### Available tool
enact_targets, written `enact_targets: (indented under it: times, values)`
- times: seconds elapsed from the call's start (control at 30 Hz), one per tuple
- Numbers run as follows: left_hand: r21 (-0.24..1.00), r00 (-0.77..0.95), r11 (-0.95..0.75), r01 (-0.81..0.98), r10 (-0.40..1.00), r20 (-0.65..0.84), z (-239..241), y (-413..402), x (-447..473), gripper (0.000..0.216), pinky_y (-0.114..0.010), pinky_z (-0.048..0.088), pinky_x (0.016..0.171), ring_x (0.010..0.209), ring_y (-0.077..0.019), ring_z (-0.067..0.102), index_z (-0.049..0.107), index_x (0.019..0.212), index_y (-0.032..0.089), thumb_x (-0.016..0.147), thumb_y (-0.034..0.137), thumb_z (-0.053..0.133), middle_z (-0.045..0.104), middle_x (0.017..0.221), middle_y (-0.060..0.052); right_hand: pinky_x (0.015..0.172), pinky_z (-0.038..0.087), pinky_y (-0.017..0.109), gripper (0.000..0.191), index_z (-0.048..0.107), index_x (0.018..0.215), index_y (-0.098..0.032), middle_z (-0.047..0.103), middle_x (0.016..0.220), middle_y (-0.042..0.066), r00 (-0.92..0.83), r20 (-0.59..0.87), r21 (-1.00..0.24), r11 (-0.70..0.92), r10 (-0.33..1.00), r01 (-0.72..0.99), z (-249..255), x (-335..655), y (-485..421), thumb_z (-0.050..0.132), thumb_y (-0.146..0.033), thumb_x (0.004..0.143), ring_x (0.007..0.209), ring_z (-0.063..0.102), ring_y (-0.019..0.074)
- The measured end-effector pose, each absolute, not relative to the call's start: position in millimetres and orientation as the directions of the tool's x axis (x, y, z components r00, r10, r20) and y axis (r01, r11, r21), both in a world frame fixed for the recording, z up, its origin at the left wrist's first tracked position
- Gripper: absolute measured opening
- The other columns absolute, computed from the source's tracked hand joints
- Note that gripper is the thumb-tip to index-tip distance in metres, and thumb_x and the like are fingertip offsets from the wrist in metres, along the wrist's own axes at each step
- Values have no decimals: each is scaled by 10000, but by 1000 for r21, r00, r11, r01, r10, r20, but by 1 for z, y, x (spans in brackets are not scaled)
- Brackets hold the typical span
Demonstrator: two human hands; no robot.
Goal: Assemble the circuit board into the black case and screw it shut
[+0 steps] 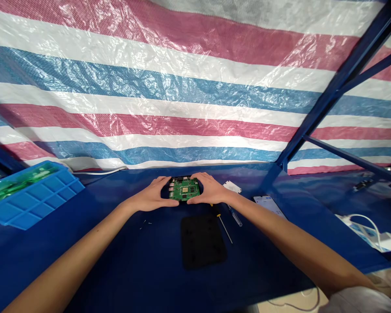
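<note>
From the head camera, both hands cupped a green circuit board (184,189) seated in a dark housing at the far middle of the blue counter (117,261). The left hand (153,195) closed on its left edge, the right hand (208,191) on its right, fingers curled around the rim. A black cover plate (202,241) lay just in front, a screwdriver (224,227) beside it, and what seemed to be tiny loose screws (146,224) near the left wrist. A blue tray (35,198) sat far left. Uneven pressure could flex the board; a forearm sweep could scatter the screws.
</note>
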State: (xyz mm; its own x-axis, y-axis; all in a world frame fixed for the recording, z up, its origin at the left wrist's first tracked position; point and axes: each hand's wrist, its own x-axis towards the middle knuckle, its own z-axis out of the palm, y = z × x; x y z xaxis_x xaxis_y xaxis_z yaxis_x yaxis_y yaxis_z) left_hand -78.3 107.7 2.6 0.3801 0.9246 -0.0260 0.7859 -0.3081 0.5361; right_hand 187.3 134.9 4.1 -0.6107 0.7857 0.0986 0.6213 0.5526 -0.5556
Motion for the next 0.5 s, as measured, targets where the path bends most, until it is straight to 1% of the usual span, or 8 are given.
enact_targets:
  times: [0.07,0.13,0.23,0.37,0.5]
  values:
    - [522,379,-302,798,924,-45,2,112,-77,1133,-526,349,1124,1402,-409,364,364,1510,187,596,747,729,390,1532,-182,1049,389,521,836,510,1273,-224,540,1323,106,-619,101,-551,561,779,617,3,186,139,777,-676,622,1252,476,340]
    - [511,377,-298,806,924,-57,3,115,-75,1176,-523,343,1129,1403,-411,360,350,1517,177,570,757,737,389,1528,-190,1041,394,528,829,516,1268,-224,549,1315,105,-628,96,-550,568,772,613,2,186,141,771,-682,626,1252,473,342]
    - [507,385,-305,806,921,-57,3,117,-74,1155,-505,348,1128,1399,-392,370,331,1527,194,600,763,716,404,1516,-178,1050,385,540,850,512,1287,-230,542,1337,108,-641,92,-550,576,762,605,2,188,144,762,-699,624,1274,457,352]
    - [514,405,-337,789,914,-23,-1,117,-76,1115,-490,321,1149,1413,-374,348,308,1534,196,648,750,697,374,1539,-162,1051,392,537,879,505,1311,-245,530,1353,109,-648,88,-555,578,756,599,3,191,147,777,-696,606,1280,464,356]
    - [520,429,-369,770,903,6,-5,118,-78,1060,-481,324,1152,1385,-365,394,362,1505,227,644,733,716,402,1524,-130,1063,389,539,920,497,1334,-241,525,1362,116,-652,69,-560,571,755,601,2,193,150,798,-682,585,1287,468,357]
